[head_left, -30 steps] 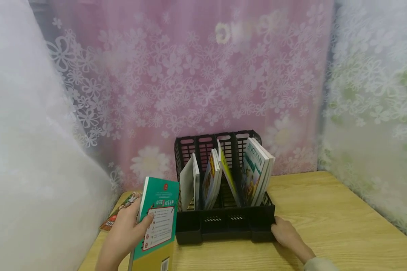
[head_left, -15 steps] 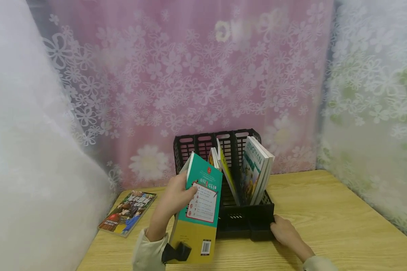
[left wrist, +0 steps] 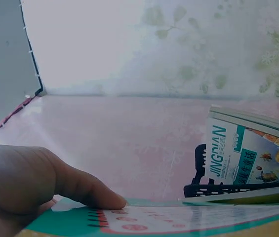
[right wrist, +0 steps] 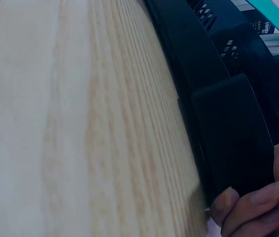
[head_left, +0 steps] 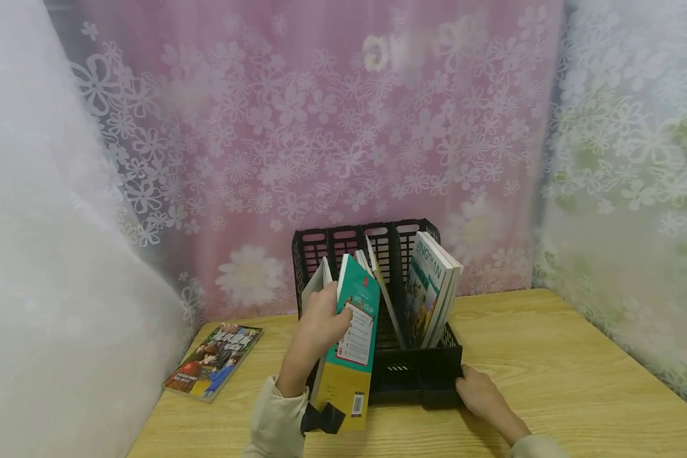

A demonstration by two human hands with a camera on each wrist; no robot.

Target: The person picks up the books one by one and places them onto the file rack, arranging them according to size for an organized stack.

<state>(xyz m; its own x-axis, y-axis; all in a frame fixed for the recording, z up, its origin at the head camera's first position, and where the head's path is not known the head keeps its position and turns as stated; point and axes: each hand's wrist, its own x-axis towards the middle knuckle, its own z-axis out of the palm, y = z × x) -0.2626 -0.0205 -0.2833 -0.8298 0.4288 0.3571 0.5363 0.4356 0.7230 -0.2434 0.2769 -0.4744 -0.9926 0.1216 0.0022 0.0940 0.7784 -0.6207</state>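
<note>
In the head view my left hand pinches a green and yellow book, thumb on its cover and the fingers behind it. The book stands upright, slightly tilted, in front of the left part of a black slotted book rack. Whether it touches the rack cannot be told. The left wrist view shows the thumb pressed on the cover. My right hand grips the rack's front right corner; in the right wrist view its fingers curl round that black corner.
Several books stand in the rack: white-spined ones marked JINGDIAN at right, a thin leaning one in the middle, pale ones at left. A comic-style book lies on the wooden table. Flowered curtains surround it.
My left hand has carried the green and yellow book rightward, from beside the rack to in front of its left compartments. The book has turned more edge-on. The right hand stays at the corner.
</note>
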